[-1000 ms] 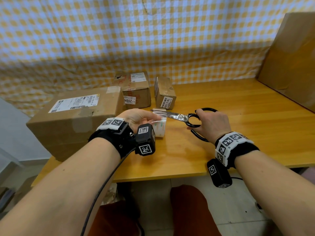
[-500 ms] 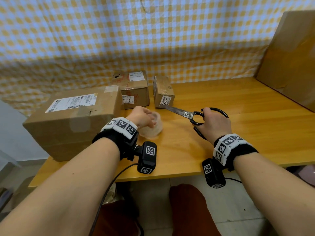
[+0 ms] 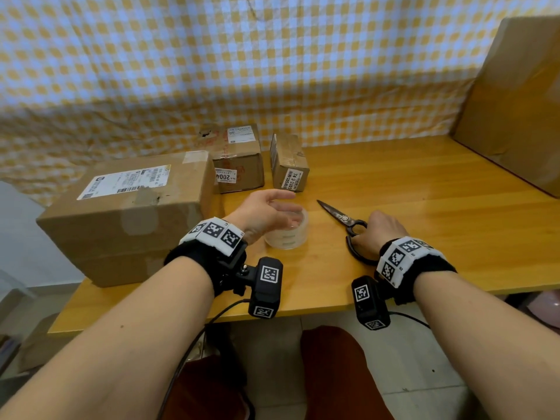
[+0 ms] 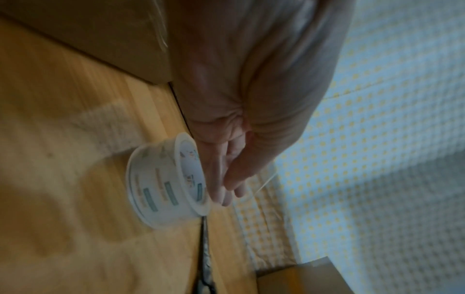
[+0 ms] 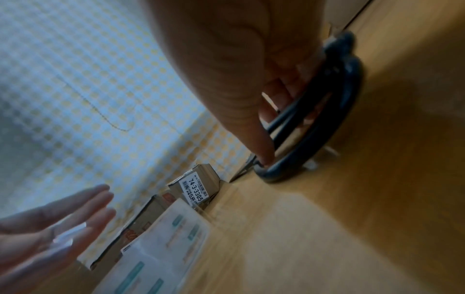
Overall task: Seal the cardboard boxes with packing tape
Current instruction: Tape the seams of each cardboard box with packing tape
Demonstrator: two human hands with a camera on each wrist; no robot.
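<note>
Two hands worked over the wooden table [image 3: 424, 207]. The right hand [image 3: 382, 230] curled its fingers through the black loops of the scissors [image 3: 345, 221], which lay on the table just right of the tape roll [image 3: 288, 233]. The left hand [image 3: 266, 212] hovered spread and relaxed over the tape roll, holding nothing. Left of the roll sat the large box [image 3: 130, 213]. Beyond the roll stood two small boxes, the middle box [image 3: 239, 159] and the narrow box [image 3: 289, 163].
</note>
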